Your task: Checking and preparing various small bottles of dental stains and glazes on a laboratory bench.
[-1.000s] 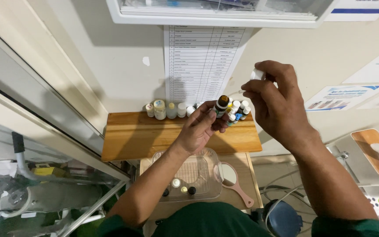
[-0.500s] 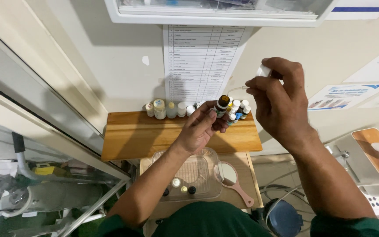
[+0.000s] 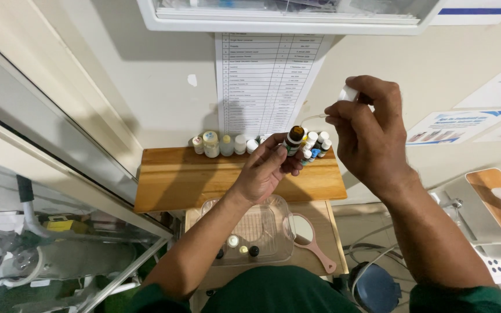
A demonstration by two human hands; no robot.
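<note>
A white printed list [image 3: 265,81] hangs on the wall at top centre, under a white cabinet edge; posters with blue and white panels [image 3: 456,124] sit at the right. Small white-capped bottles [image 3: 221,144] line the back of a wooden shelf [image 3: 204,179] mid-frame. Just right of centre, the left hand [image 3: 265,174] is wrapped around a small brown bottle [image 3: 294,139], held upright above the shelf. The right hand [image 3: 372,136] — raised at upper right — pinches a white-bulbed dropper [image 3: 343,98], its tip angled toward the bottle mouth. Lower centre lie a clear plastic box [image 3: 262,232] and a pink hand mirror [image 3: 311,240].
</note>
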